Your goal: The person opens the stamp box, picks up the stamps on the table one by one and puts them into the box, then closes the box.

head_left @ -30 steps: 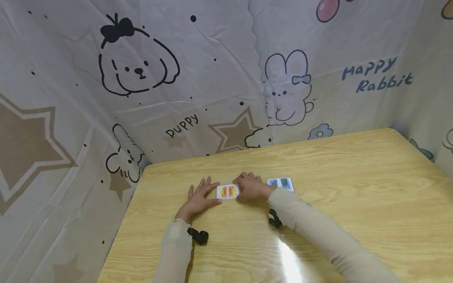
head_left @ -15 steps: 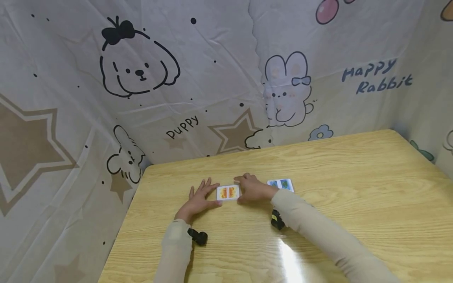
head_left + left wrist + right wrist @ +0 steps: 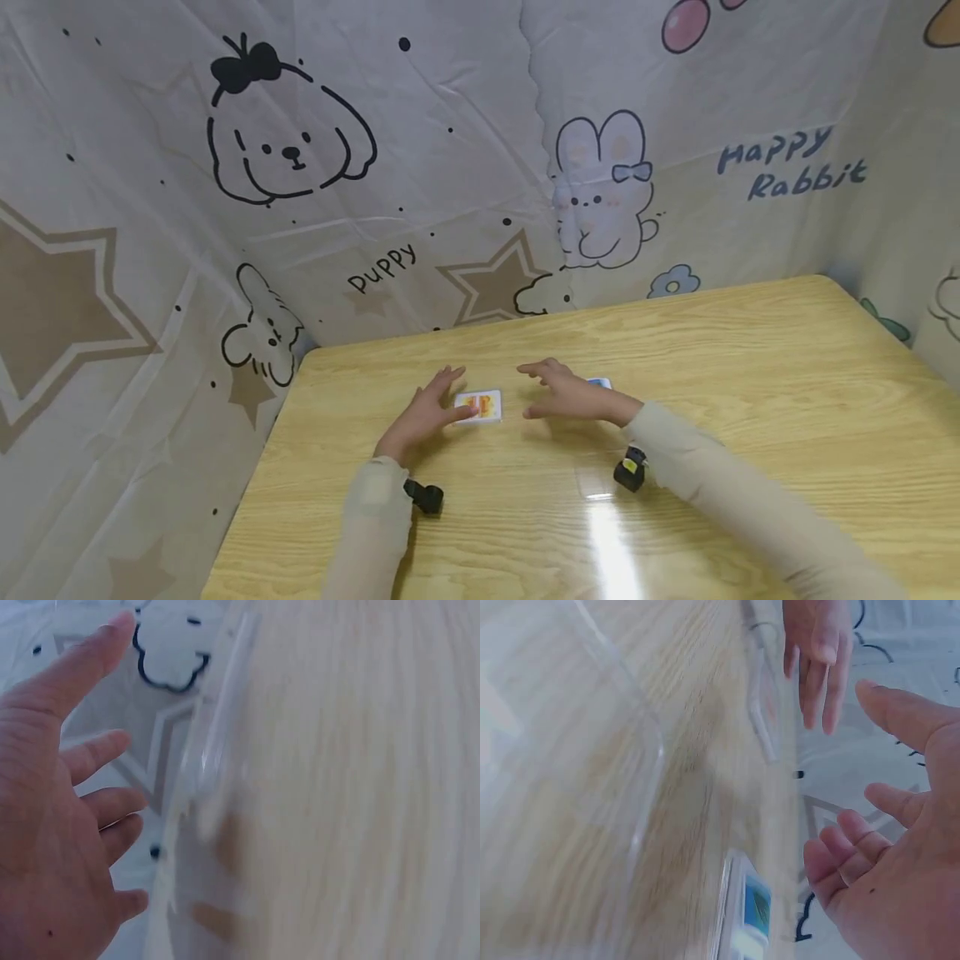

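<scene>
A white card with orange pictures (image 3: 491, 406) lies flat on the wooden table. Over its left edge hovers my left hand (image 3: 420, 418), fingers spread, the thumb overlapping the card in the head view. My right hand (image 3: 576, 396) is held in the air right of that card, fingers extended, with a gap between. Behind the right hand, a second card with blue pictures (image 3: 600, 382) is mostly hidden; in the right wrist view this blue card (image 3: 757, 906) seems to sit in a clear, thick-edged holder. Both palms (image 3: 45, 847) hold nothing.
A transparent rounded-corner piece (image 3: 597, 485), perhaps plastic, lies on the table below my right hand; its clear edge (image 3: 658, 750) also shows in the right wrist view. Black wrist cameras (image 3: 427, 498) hang under the sleeves. A printed curtain (image 3: 420, 167) stands behind the table.
My right hand has moved right, away from the orange card, and covers more of the blue card. My left hand's fingers have lifted from the orange card's left edge.
</scene>
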Demonstrator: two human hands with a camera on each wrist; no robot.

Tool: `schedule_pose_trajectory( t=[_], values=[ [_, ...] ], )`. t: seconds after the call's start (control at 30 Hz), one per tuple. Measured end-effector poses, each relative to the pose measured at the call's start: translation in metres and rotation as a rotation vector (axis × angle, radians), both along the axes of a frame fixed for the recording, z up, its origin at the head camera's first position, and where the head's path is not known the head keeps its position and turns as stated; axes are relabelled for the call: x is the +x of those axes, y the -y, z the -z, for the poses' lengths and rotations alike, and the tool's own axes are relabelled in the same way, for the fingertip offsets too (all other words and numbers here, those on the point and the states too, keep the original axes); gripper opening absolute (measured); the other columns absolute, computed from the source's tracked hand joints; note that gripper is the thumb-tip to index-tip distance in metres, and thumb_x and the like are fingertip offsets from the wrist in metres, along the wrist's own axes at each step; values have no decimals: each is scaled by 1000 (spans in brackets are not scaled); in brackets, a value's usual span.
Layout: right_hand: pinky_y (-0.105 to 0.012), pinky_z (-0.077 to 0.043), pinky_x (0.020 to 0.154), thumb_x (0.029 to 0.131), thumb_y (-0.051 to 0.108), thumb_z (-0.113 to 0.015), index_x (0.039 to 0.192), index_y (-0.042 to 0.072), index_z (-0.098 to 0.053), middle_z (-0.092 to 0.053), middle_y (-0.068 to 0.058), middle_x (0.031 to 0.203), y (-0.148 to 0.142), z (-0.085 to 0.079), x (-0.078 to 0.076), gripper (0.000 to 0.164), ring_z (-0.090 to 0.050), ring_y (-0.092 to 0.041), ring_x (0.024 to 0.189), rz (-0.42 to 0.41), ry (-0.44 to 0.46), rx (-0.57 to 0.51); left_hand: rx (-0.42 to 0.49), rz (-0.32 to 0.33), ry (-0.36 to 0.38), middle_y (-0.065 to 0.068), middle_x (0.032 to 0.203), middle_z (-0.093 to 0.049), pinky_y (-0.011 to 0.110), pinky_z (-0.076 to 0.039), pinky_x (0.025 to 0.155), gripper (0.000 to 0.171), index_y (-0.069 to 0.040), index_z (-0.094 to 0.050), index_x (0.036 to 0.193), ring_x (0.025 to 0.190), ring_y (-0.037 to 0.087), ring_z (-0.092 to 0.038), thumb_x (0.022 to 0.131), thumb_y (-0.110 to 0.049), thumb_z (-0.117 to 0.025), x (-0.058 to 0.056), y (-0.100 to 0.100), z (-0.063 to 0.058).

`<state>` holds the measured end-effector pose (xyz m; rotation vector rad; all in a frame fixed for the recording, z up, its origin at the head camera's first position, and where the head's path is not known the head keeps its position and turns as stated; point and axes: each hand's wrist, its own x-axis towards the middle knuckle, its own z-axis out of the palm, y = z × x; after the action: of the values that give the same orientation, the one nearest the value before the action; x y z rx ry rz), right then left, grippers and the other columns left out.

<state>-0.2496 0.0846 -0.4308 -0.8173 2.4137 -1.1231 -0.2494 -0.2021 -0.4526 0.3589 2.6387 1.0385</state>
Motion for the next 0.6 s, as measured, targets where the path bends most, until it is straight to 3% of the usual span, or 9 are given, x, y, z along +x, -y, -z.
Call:
schedule_pose_trajectory(
  t=[0.13,0.23,0.43,0.6],
  values=[
    [-57,-42,102,92,33,-65,150,5,-31,-33,-23,146,-20,-3,12,73,-39,-43,131,-12,6,-22,-74,71,-118,15,162,-17,64,1,117,84,-16,-29,153,151,32,-7,86,-48,-68,-3,-22,-7],
    [-58,-41,104,92,35,-65,149,6,-32,-33,-22,146,-34,-4,22,72,-39,-41,132,-11,24,-36,-109,104,-149,15,161,-17,65,2,117,85,-16,-30,153,151,32,-7,85,-50,-68,-6,-42,-11],
    [-58,-39,105,91,34,-67,149,4,-32,-34,-23,143,-60,-8,41,74,-39,-42,130,-14,32,-63,-167,157,-155,12,162,-16,62,0,119,87,-21,-30,153,152,27,-7,83,-56,-67,-13,-80,-10],
    [-60,-38,105,89,30,-69,149,3,-30,-31,-25,145,-77,-9,53,77,-37,-45,130,-12,27,-63,-157,191,-126,8,163,-13,59,2,120,90,-23,-29,153,152,25,-4,81,-59,-68,-14,-102,-6]
  ],
)
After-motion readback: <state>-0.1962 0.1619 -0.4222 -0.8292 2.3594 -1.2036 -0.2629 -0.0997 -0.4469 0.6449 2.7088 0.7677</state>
